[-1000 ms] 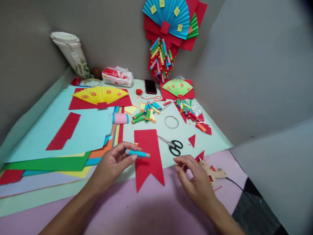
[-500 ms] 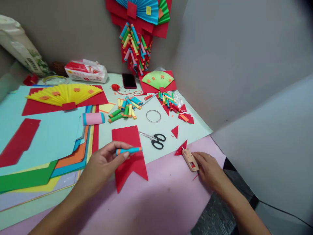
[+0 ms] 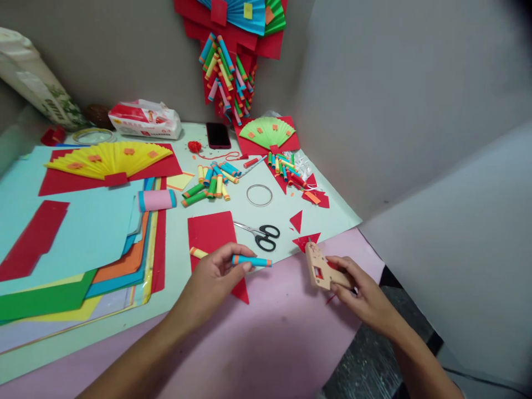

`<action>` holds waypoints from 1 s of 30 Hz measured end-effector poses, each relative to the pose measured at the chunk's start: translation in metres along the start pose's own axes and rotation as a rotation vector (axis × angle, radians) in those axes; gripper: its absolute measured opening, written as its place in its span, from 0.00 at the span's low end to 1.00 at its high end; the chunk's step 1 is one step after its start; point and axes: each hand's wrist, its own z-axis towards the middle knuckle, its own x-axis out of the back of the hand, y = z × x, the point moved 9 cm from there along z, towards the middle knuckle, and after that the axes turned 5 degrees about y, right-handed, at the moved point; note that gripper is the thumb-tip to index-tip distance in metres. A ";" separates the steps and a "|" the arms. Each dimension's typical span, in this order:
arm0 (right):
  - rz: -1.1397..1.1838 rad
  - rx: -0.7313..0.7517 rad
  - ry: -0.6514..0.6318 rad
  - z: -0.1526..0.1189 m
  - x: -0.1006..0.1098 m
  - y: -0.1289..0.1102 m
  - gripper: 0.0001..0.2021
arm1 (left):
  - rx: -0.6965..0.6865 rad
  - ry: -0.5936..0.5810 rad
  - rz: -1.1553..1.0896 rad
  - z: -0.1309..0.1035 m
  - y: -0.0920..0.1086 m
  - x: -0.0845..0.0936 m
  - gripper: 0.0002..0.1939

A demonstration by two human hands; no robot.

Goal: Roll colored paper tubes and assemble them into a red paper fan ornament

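Observation:
My left hand [image 3: 214,282] pinches a small blue paper roll [image 3: 260,261] with orange ends between thumb and fingers, over the right edge of a red notched paper strip [image 3: 211,227]. A yellow paper roll [image 3: 197,252] lies on that strip, partly hidden behind my hand. Black-handled scissors [image 3: 266,237] rest just beyond. My right hand [image 3: 361,293] is closed round the handle of a beige hot glue gun [image 3: 316,265]. The gun's nozzle is at a red paper scrap [image 3: 300,241].
Several colored paper rolls [image 3: 214,183] and a wire ring [image 3: 259,195] lie behind. Stacked colored paper [image 3: 83,238] and a yellow paper fan [image 3: 116,158] occupy the left. A green fan [image 3: 268,133] and phone [image 3: 218,136] sit at the back. A wall [image 3: 415,138] rises on the right.
My left hand has moved right with the blue roll, and the yellow roll now shows on the red strip. My right hand has taken hold of the glue gun's handle and turned the gun.

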 end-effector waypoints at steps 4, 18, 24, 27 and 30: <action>0.089 -0.016 -0.052 0.007 -0.011 -0.011 0.21 | -0.085 -0.042 0.159 0.000 0.005 -0.018 0.14; -0.106 0.053 -0.143 0.014 -0.024 -0.020 0.22 | -0.103 -0.316 0.437 0.017 -0.004 -0.067 0.29; -0.077 0.043 -0.153 0.012 -0.026 -0.018 0.22 | -0.033 -0.338 0.532 0.025 -0.013 -0.077 0.33; -0.032 0.020 -0.150 0.012 -0.024 -0.017 0.22 | -0.005 -0.323 0.538 0.025 -0.016 -0.076 0.34; 0.107 -0.067 -0.147 0.011 -0.017 -0.008 0.21 | -0.018 -0.310 0.525 0.026 -0.020 -0.077 0.34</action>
